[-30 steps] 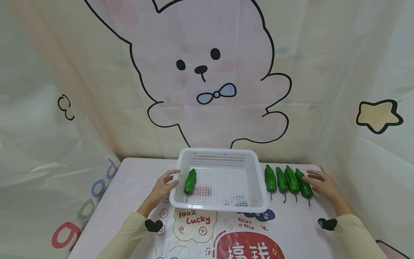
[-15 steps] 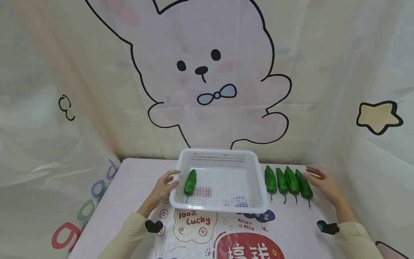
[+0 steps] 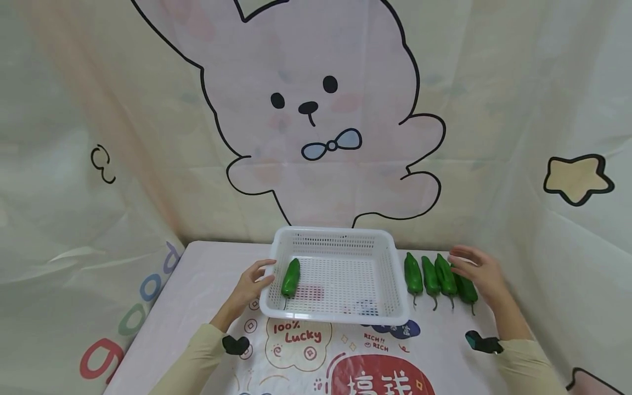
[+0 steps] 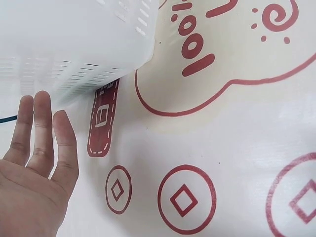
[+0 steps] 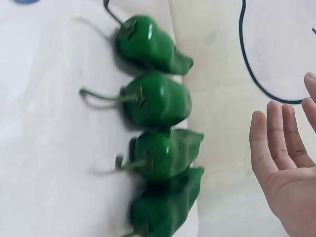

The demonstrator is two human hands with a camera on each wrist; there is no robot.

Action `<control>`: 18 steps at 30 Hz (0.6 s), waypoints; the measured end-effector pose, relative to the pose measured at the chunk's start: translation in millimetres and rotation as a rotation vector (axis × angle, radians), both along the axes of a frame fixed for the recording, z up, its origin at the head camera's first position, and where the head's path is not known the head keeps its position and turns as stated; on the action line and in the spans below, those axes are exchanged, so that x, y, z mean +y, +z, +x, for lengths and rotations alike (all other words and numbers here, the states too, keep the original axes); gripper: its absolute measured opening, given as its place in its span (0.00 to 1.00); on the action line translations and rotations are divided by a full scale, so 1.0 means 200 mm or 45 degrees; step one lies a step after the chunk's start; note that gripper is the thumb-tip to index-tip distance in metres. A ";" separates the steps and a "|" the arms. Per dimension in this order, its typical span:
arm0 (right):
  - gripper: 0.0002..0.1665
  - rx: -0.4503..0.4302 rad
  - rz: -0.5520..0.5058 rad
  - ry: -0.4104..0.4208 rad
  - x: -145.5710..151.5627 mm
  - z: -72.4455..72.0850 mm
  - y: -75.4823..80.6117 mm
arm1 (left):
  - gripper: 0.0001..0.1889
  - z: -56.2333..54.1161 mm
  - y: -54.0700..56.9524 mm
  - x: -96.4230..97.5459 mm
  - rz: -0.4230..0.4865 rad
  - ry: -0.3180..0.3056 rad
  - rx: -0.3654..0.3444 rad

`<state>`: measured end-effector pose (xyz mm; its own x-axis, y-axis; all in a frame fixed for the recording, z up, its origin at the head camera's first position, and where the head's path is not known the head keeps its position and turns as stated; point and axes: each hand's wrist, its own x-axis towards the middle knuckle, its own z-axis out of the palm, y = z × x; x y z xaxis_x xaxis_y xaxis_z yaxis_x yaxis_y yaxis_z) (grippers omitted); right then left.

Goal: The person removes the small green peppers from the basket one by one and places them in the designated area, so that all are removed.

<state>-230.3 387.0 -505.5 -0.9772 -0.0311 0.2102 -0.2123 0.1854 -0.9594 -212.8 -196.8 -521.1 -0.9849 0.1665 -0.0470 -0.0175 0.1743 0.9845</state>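
My left hand (image 3: 247, 288) rests at the left rim of a white plastic basket (image 3: 333, 318), its fingers extended by the slotted side wall (image 4: 74, 74) in the left wrist view. One green pepper (image 3: 291, 278) lies inside the basket, near its left end. To the right of the basket, several green peppers stand in a row, stems toward me. My right hand (image 3: 479, 271) hovers over the rightmost pepper (image 3: 466, 291), covering its tip in the head view. Its fingers (image 5: 274, 140) are spread and hold nothing in the right wrist view.
A white printed cloth (image 3: 301, 356) with red lettering covers the table. Close behind the basket hangs a backdrop (image 3: 306, 186) with a cartoon figure, and more printed sheets close off both sides.
My right hand first drew back a little from the rightmost pepper, then moved left and farther back, over its tip. The left hand, basket and peppers stay in place.
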 end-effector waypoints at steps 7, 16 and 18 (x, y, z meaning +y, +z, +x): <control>0.22 0.047 -0.013 0.020 -0.14 -0.05 0.02 | 0.24 0.01 0.01 0.00 0.006 0.013 -0.011; 0.25 0.047 -0.011 0.058 -0.33 -0.14 0.10 | 0.24 0.01 0.01 0.01 -0.013 0.037 -0.004; 0.25 0.046 -0.002 0.082 -0.37 -0.15 0.12 | 0.24 0.01 0.01 0.01 -0.017 0.040 -0.003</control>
<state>-261.1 313.3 -482.1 -0.9650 -0.0931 0.2451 -0.2579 0.1692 -0.9512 -211.5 -194.3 -519.5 -0.9895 0.1349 -0.0516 -0.0258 0.1864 0.9821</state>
